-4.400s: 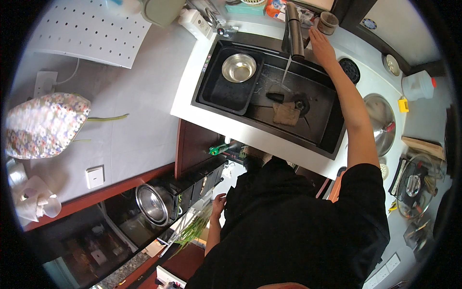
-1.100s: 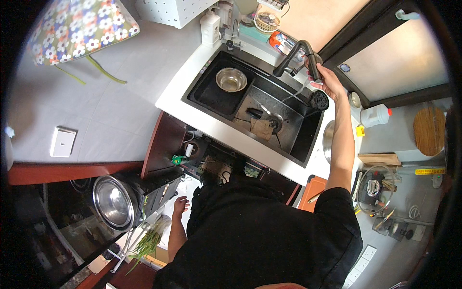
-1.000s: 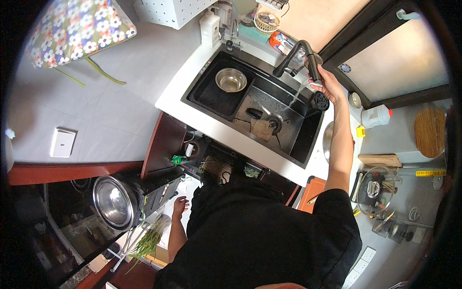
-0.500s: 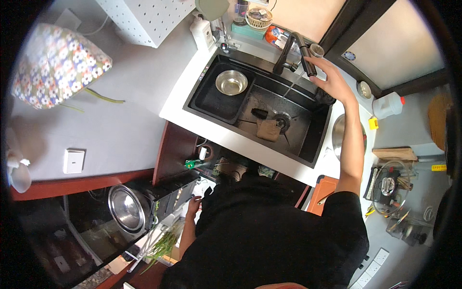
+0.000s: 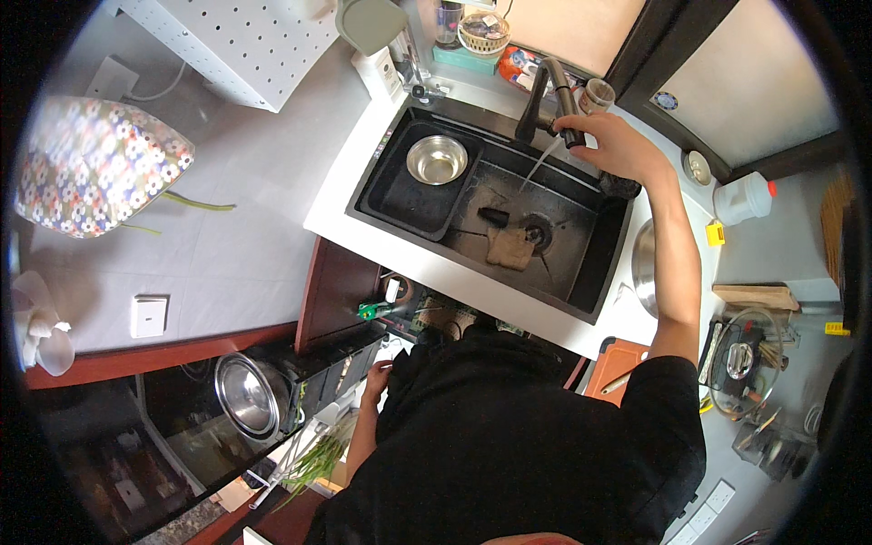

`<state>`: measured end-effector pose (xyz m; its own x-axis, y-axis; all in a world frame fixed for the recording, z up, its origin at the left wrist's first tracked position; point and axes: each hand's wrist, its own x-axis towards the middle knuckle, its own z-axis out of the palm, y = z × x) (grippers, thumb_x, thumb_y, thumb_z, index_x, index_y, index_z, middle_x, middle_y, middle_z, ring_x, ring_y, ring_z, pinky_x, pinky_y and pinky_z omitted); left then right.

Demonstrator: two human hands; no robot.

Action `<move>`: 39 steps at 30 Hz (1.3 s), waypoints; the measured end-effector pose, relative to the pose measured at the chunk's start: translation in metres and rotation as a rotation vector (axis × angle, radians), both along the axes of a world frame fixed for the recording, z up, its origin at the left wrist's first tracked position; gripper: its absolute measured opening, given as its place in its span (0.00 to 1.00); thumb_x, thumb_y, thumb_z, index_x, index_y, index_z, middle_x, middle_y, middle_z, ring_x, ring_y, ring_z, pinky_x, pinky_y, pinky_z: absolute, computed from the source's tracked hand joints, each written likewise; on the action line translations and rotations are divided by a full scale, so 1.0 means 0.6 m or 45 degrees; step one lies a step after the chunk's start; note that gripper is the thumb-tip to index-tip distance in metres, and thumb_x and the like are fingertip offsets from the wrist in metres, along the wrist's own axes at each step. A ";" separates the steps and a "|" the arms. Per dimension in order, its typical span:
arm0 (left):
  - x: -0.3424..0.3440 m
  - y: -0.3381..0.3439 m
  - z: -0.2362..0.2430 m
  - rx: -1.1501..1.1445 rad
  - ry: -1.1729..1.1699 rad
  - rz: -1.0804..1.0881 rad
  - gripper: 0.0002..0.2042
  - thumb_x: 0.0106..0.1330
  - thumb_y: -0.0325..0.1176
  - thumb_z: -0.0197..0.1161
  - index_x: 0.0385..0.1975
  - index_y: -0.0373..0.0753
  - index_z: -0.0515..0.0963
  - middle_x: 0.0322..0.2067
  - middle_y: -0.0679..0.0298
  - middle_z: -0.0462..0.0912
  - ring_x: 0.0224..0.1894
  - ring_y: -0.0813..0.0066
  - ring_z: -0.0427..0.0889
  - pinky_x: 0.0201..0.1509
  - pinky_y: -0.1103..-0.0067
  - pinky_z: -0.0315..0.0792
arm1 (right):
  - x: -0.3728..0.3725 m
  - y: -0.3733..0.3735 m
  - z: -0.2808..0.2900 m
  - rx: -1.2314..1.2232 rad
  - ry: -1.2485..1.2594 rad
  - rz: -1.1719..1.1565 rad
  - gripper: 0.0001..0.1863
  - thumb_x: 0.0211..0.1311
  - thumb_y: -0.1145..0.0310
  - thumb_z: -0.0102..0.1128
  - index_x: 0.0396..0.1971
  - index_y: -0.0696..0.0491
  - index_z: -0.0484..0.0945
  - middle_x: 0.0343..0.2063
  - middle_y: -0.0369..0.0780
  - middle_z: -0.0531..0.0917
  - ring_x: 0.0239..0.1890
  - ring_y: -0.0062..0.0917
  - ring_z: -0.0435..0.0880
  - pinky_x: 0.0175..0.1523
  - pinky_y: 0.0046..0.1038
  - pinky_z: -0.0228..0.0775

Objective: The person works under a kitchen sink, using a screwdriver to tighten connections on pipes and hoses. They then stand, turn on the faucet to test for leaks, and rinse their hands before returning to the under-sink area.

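My right hand (image 5: 622, 150) reaches over the far right of the sink (image 5: 618, 263), its fingers and thumb closed round the lower end of the black faucet's spout (image 5: 565, 102). A thin stream of water (image 5: 542, 163) runs from it into the right basin. Near the drain in that basin lie a brown cloth (image 5: 510, 248) and a small black object (image 5: 493, 217). A steel bowl (image 5: 437, 161) stands in the black tray on the left side. Low at my left side hangs my left hand (image 5: 377, 374), small in view, its fingers partly hidden against my black clothing.
Right of the sink are a steel lid or bowl (image 5: 644, 263), an orange cutting board (image 5: 618, 354) and a glass lid (image 5: 740, 363). A large steel pot (image 5: 250, 395) and green stalks (image 5: 313, 463) are at lower left. A floral cover (image 5: 104, 168) lies on the left-hand counter.
My right hand has gone from open fingers at the faucet spout to a closed hold on it. Spout and water stream have shifted left over the basin. My left hand still hangs low.
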<state>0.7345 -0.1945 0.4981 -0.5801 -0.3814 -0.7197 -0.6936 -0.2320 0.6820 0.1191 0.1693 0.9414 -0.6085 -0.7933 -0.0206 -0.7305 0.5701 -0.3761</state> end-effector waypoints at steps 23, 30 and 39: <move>-0.003 0.030 0.044 0.026 -0.125 0.047 0.14 0.71 0.29 0.61 0.54 0.34 0.80 0.38 0.59 0.88 0.35 0.75 0.84 0.40 0.77 0.77 | -0.004 -0.036 -0.002 -0.084 0.031 -0.553 0.35 0.72 0.45 0.60 0.67 0.57 0.70 0.34 0.51 0.88 0.38 0.45 0.89 0.42 0.44 0.78; 0.006 0.002 0.040 -0.181 -0.130 -0.164 0.12 0.72 0.33 0.61 0.51 0.38 0.82 0.30 0.64 0.87 0.29 0.78 0.83 0.31 0.77 0.77 | -0.019 -0.082 -0.022 0.106 0.403 -0.588 0.31 0.64 0.50 0.64 0.55 0.61 0.76 0.56 0.55 0.80 0.44 0.49 0.87 0.50 0.46 0.81; -0.025 -0.009 0.041 -0.095 -0.401 -0.112 0.15 0.72 0.42 0.65 0.54 0.44 0.84 0.30 0.66 0.87 0.25 0.78 0.82 0.26 0.77 0.77 | -0.026 -0.080 -0.016 0.272 0.349 -0.630 0.24 0.56 0.50 0.71 0.34 0.60 0.84 0.37 0.50 0.88 0.40 0.44 0.89 0.46 0.44 0.82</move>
